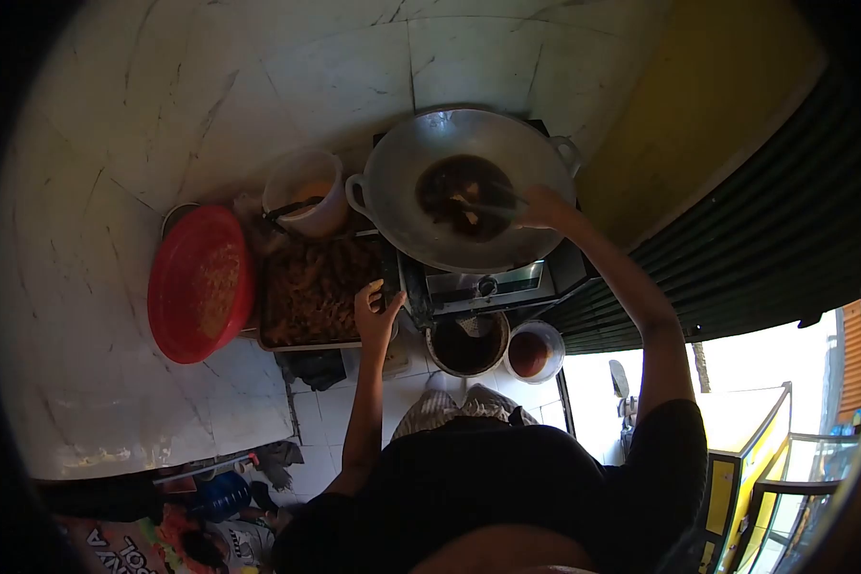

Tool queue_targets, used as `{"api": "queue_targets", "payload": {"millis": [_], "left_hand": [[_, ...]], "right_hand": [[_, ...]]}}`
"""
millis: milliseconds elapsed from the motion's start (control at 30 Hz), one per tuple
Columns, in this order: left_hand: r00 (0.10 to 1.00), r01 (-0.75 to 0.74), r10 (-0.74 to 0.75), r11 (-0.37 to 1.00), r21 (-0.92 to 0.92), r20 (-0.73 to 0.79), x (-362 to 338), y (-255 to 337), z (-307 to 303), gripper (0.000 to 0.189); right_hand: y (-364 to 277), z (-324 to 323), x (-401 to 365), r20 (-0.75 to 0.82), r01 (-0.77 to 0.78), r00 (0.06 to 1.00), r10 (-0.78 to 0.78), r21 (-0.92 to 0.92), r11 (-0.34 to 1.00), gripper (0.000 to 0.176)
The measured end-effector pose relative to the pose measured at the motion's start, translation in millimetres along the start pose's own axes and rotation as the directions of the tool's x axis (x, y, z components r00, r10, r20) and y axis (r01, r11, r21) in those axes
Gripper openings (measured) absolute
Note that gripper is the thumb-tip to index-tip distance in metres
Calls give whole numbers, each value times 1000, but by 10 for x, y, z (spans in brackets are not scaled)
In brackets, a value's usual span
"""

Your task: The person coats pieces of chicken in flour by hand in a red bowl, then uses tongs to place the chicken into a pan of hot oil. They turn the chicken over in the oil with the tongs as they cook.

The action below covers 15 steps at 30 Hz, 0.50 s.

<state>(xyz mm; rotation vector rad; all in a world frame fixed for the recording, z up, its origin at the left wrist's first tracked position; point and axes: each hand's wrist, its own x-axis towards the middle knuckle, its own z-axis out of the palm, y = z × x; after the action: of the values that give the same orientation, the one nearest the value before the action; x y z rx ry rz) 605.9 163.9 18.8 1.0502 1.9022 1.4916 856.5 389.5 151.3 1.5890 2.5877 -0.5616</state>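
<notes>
A large metal wok (402, 215) with two loop handles sits on a stove (517, 279), dark oil (440, 177) pooled in its bottom. My right hand (542, 208) reaches over the wok's right side, closed round thin metal tongs (493, 208). The tips of the tongs dip into the oil beside small pale pieces of food (470, 217). Between the stove and a tray of browned fried pieces (311, 287), my left hand (377, 314) is held with its fingers apart and nothing in them. Its fingertips overlap the tray's right edge in this view.
Left of the tray a red basin (201, 287) holds pale food. Behind the tray stands a white bucket (320, 210) with a dark-handled utensil across it. Below the stove are a dark pot (467, 346) and a small tub of reddish contents (531, 354). Corrugated shutters (737, 234) flank the right.
</notes>
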Motion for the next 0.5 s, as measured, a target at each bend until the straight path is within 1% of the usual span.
{"api": "queue_targets", "payload": {"millis": [33,67,100,133,167,200,300,367,500], "left_hand": [[1000,2,-2,1000,30,-7,-17,-2,14,50],[1000,4,-4,998,60,-14,-37,-9,29,48],[1000,7,-6,998,60,-15,-62,-39,46,48],[999,-26,27,999,37,-30,-76,-85,63,46],[997,-58,59,998,14,-45,-88,-110,71,44],[997,-56,57,998,16,-49,-99,-137,75,44],[997,-52,51,999,-14,-66,-93,-219,91,38],[992,-99,102,994,43,-70,-68,-245,102,35],[988,-116,124,990,82,-92,-48,-223,98,33]], "right_hand": [[57,4,38,4,0,1000,0,0,1000,49],[98,11,79,-20,37,999,-38,-33,999,46],[149,13,105,-43,73,996,-76,-66,995,43],[207,9,126,-42,76,996,-79,-67,995,43],[212,-18,116,-63,87,994,-89,-37,996,46],[217,-33,94,-82,99,992,-99,-6,995,50],[208,-171,-34,-74,79,994,-80,-7,997,50],[292,-168,-20,-66,89,994,-87,18,996,52],[351,-168,-104,-70,93,994,-87,92,991,59]]}}
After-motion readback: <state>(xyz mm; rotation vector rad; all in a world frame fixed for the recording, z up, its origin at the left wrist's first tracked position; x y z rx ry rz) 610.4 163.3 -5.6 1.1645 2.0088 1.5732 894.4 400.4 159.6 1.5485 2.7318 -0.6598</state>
